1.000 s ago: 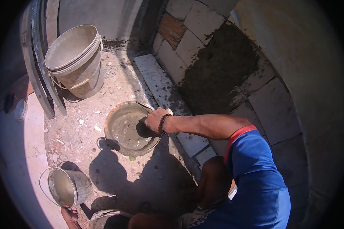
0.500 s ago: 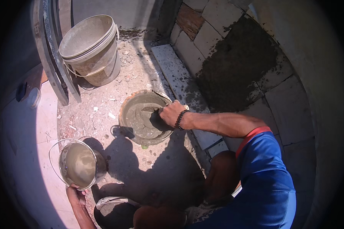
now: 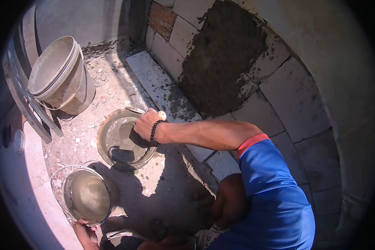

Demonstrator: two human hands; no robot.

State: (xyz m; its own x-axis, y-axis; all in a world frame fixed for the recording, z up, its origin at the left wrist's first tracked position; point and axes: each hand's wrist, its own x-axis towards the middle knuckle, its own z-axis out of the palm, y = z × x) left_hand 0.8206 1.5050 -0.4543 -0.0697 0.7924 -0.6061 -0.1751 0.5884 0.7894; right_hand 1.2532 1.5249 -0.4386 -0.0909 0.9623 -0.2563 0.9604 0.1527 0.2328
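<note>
My right hand (image 3: 145,126) is closed around a pale-ended handle (image 3: 162,115), apparently a trowel's, over a round tub (image 3: 99,143) of wet grey mortar (image 3: 117,132). The tool's blade is hidden by the hand and the mortar. At the lower left, my left hand (image 3: 86,232) grips the near rim of a small pail (image 3: 111,204), fingers over the edge. Murky, greyish-brown water (image 3: 87,196) is in the pail, and its wire handle (image 3: 53,192) hangs out to the left.
Large stacked buckets (image 3: 81,89) stand at the far left beside curved-looking boards (image 3: 23,98). A white slab (image 3: 154,89) lies along the tiled wall (image 3: 287,98), where a dark mortar patch (image 3: 225,58) spreads. Another container rim (image 3: 121,233) shows near my legs.
The whole view has shifted, so the tub and buckets sit further left and lower. The pail appears closer to the tub. Both hands keep their holds.
</note>
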